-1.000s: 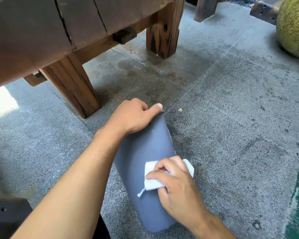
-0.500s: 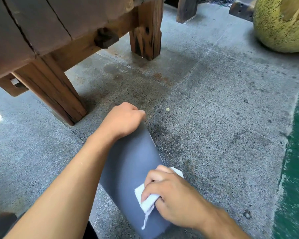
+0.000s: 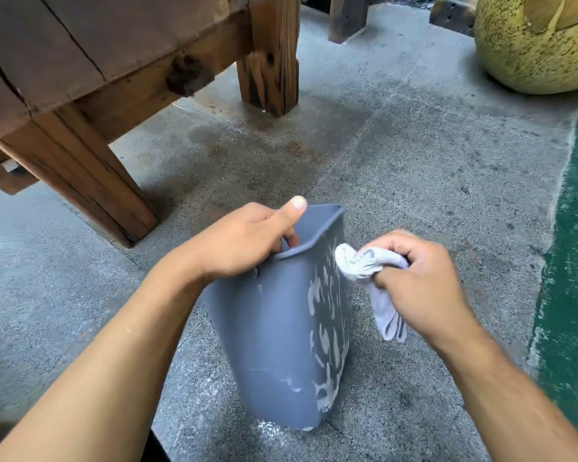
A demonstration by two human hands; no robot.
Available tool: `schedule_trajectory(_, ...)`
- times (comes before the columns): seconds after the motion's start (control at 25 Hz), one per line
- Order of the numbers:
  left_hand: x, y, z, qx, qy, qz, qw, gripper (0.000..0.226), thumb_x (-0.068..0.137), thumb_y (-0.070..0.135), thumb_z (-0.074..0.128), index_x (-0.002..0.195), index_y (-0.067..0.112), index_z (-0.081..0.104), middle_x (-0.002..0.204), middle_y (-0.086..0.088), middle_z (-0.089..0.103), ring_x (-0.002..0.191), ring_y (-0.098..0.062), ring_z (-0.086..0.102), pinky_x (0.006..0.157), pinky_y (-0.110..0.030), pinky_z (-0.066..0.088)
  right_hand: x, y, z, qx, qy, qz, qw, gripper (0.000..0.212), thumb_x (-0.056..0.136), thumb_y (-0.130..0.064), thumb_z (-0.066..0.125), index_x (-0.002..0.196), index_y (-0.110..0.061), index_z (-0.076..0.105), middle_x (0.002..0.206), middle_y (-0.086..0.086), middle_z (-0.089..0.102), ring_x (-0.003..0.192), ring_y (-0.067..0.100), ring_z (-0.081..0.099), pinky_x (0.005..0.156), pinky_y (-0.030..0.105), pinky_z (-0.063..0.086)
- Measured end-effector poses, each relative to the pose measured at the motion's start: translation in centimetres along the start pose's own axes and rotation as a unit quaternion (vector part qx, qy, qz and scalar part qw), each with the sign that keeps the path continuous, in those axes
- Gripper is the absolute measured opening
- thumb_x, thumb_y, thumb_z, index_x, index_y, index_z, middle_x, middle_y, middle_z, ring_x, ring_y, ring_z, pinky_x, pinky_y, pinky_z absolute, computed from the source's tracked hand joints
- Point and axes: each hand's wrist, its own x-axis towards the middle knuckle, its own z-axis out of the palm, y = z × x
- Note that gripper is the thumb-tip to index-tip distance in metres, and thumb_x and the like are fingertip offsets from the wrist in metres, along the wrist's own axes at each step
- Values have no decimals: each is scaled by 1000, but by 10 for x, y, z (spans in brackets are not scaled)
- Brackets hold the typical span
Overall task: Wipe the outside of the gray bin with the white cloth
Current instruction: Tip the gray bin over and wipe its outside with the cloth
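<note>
1. Your left hand (image 3: 247, 238) gripped the rim of the gray bin (image 3: 277, 331): the fingers curled over the edge into the opening and the thumb lay along the outside, pointing up. This grip kept the bin upright on the concrete floor (image 3: 431, 181), tipped slightly toward you.
2. The bin stood directly below your left hand and just to the left of your right hand. Beyond your left hand stood the wooden bench (image 3: 90, 95); it played no part in the task.
3. The broad face of the bin below your left wrist looked mostly uniform gray, with only a few pale scuffs near the base. Judge this face largely wiped.
4. The narrow face nearest your right hand carried pale blotches from rim to base. Judge this face unfinished; whether the blotches were dirt, residue or wet streaks could not be told.
5. Your right hand (image 3: 421, 278) was closed around the bunched white cloth (image 3: 364, 265). The wad protruded to the left of your knuckles and touched the blotched face just under the rim; a loose tail hung below your fingers.
6. The faces turned away from you were hidden, so their condition could not be assessed.
</note>
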Motion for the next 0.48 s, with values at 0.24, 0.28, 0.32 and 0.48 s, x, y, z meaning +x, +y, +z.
schedule_trajectory(0.24,2,-10,0,208,-41,6,977,52,84,74,58,86,25,76,64,12,72,59,0,63,62,-25,45,-5,8,27,-57,11,-121,991,44,68,18,60,75,-22,78,84,-9,69,85,9,67,74,22,50)
schedule_trajectory(0.28,2,-12,-1,187,-37,17,982,49,87,70,58,87,24,76,67,10,76,61,0,67,64,-24,49,-7,8,30,-61,4,-149,987,43,69,17,60,79,-21,78,87,-9,69,88,10,67,78,23,51)
schedule_trajectory(0.32,1,-11,0,157,-31,24,987,53,89,68,55,87,20,77,69,8,78,60,0,68,65,-23,50,-9,8,36,-63,-7,-173,983,43,70,16,61,84,-20,79,90,-10,69,91,11,66,81,24,51)
schedule_trajectory(0.48,2,-5,12,107,-46,-14,993,79,92,74,41,73,2,69,60,4,62,55,-11,50,64,-35,46,-10,10,67,-116,-38,-232,965,37,76,4,68,101,-21,78,95,-4,66,94,19,63,84,31,50)
